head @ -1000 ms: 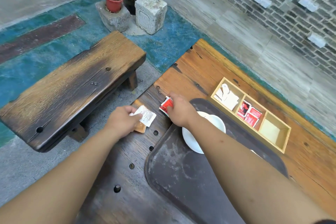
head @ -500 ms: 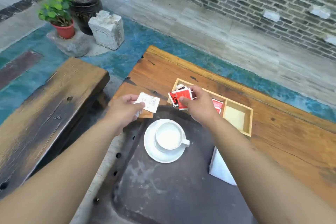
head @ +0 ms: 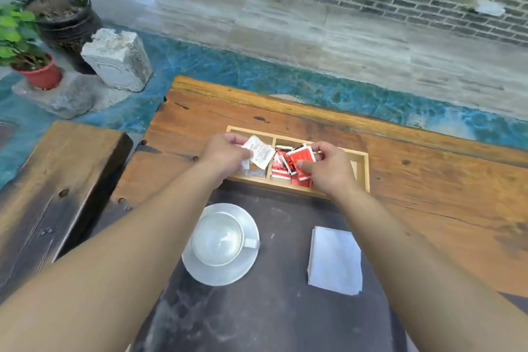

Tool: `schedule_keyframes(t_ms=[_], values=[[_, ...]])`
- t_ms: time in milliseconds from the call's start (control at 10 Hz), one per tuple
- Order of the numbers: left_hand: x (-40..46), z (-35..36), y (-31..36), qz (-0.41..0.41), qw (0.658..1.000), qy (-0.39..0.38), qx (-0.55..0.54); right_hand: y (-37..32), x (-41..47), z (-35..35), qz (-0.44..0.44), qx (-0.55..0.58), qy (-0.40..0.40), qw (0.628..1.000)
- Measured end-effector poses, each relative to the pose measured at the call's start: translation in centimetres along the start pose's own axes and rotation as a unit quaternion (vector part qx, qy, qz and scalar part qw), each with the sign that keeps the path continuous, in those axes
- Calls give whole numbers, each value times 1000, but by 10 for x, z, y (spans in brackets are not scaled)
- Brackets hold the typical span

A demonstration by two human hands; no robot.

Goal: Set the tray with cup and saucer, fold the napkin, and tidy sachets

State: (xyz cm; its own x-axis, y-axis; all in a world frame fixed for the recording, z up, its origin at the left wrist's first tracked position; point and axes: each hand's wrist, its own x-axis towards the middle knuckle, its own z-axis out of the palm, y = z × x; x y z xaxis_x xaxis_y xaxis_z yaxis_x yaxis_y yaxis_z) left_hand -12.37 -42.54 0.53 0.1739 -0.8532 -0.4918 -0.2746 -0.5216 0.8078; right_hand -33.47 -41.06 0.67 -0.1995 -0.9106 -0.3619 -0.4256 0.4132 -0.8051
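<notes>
Right now I am pinching a white sachet (head: 260,154) in my left hand (head: 225,151) and red sachets (head: 300,163) in my right hand (head: 328,170), lowering each carefully into its own compartment of the wooden box (head: 364,171).

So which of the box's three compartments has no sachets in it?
The right-end compartment of the wooden box, partly behind the right hand: only bare wood shows there. The middle holds red sachets; the left hand holds a white sachet over the left one.

White cup (head: 217,238) upright on saucer (head: 245,268), folded napkin (head: 334,261) beside, on tray (head: 271,317).
</notes>
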Motion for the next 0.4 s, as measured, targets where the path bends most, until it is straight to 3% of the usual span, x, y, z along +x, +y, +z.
schedule_keyframes(t_ms=[400], values=[[2, -12, -16, 67, 986, 59, 144, 12, -2, 7, -58, -162, 17, 985]])
